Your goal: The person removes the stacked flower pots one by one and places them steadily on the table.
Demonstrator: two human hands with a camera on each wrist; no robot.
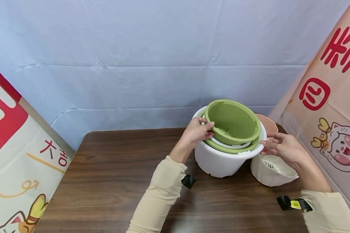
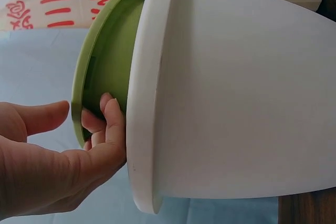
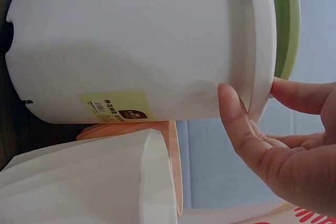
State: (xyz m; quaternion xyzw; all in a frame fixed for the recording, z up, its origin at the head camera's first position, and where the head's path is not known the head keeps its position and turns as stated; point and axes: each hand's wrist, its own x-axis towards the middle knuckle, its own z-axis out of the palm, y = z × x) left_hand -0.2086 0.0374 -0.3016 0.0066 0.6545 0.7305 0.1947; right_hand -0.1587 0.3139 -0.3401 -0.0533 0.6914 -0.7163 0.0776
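Note:
A large white pot (image 1: 218, 161) holds a nested stack of green and white pots, with a green pot (image 1: 236, 121) tilted on top. My left hand (image 1: 199, 130) grips the left rim of that top green pot, thumb outside. In the left wrist view, the fingers of my left hand (image 2: 63, 156) curl under the green rim (image 2: 79, 85), beside the white pot's rim (image 2: 144, 103). My right hand (image 1: 284, 149) pinches the white pot's right rim. The right wrist view shows my right hand (image 3: 289, 145) with thumb and fingers on either side of the white rim (image 3: 262, 40).
To the right of the white pot stands a cream pot (image 1: 268, 174) with a perforated base, tilted beside an orange pot (image 1: 267, 124). A brown wooden table (image 1: 105, 181) lies underneath. Pale blue cloth (image 1: 134, 64) hangs behind, with printed cloths at both sides.

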